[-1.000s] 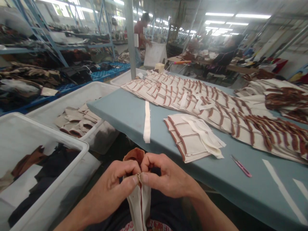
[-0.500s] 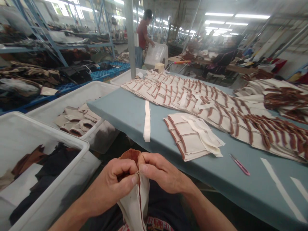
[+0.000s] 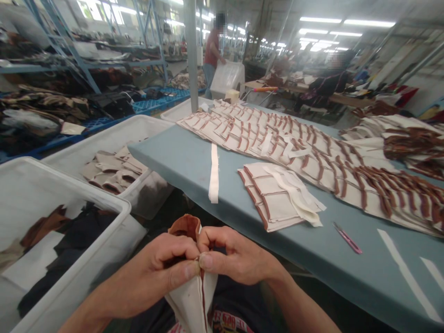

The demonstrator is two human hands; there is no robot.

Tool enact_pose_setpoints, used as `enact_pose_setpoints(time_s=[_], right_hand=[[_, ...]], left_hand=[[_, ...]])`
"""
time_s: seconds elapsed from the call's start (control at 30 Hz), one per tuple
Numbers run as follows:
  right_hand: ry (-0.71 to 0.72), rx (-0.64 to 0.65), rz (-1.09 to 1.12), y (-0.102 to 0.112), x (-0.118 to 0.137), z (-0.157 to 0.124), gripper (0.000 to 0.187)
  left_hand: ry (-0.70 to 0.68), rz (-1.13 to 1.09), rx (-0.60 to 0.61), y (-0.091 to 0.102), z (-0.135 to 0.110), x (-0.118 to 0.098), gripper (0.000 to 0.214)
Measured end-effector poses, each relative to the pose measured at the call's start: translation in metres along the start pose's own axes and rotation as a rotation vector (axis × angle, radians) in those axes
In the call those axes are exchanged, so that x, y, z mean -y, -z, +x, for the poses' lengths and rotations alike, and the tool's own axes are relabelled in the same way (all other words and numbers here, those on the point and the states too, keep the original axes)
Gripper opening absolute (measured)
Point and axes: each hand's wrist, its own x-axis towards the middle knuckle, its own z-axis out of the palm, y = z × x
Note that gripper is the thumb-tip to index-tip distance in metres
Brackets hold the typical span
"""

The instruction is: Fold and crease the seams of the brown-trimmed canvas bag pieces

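Over my lap, my left hand [image 3: 157, 268] and my right hand [image 3: 234, 256] both pinch the top edge of a cream fabric piece with brown trim [image 3: 192, 296]. Thumbs and forefingers meet at its seam, and the other fingers are curled. A brown lining loop sticks up behind my fingers. The cloth hangs down between my wrists. On the teal table [image 3: 187, 162] just ahead lies a small stack of the same cream pieces [image 3: 274, 194] with loose white strips on top.
Long overlapping rows of trimmed pieces [image 3: 312, 152] cover the far table. Pink snips [image 3: 347, 237] lie at the right, a white tape strip [image 3: 214, 172] at the left. White bins [image 3: 114, 138] holding fabric stand on my left. People work behind, near shelving.
My hands and the fabric piece have dropped slightly lower and closer to me, still pinching the same edge. The person in red at the back has shifted right.
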Motion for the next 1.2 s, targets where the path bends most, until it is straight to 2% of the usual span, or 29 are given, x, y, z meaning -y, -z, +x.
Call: enact_pose_setpoints(time_s=[0.13,0.27,0.43,0.53,0.63,0.73,0.93,1.03,1.2], right_hand=[[0.024,0.000,-0.066,-0.002,0.005,-0.002,0.044],[0.092,-0.061,-0.173,-0.008,0.008,-0.001,0.028],[0.208,-0.233,-0.384,-0.013,-0.001,0.007,0.018],[0.178,-0.243,-0.350,-0.008,-0.006,0.010,0.021],[0.096,-0.191,-0.354,0.000,-0.005,0.011,0.027],[0.063,-0.153,-0.390,0.007,-0.001,0.012,0.027],[0.101,-0.102,-0.351,0.010,0.006,0.026,0.029],[0.119,-0.133,-0.321,0.010,0.013,0.034,0.024],[0.093,-0.327,-0.202,0.008,0.023,0.028,0.024]], left_hand=[[-0.013,0.017,0.014,0.002,-0.005,0.001,0.032],[-0.031,-0.041,-0.029,0.000,-0.006,0.010,0.035],[0.093,-0.273,-0.135,-0.012,-0.003,0.034,0.053],[0.155,-0.347,-0.096,-0.012,0.000,0.042,0.060],[0.203,-0.298,-0.001,-0.004,0.003,0.037,0.061],[0.211,-0.166,0.039,0.007,0.005,0.028,0.055],[0.171,-0.055,0.136,0.028,0.008,0.015,0.044],[0.148,-0.067,0.106,0.035,0.008,0.009,0.042],[0.072,-0.078,-0.082,0.030,0.009,-0.001,0.045]])
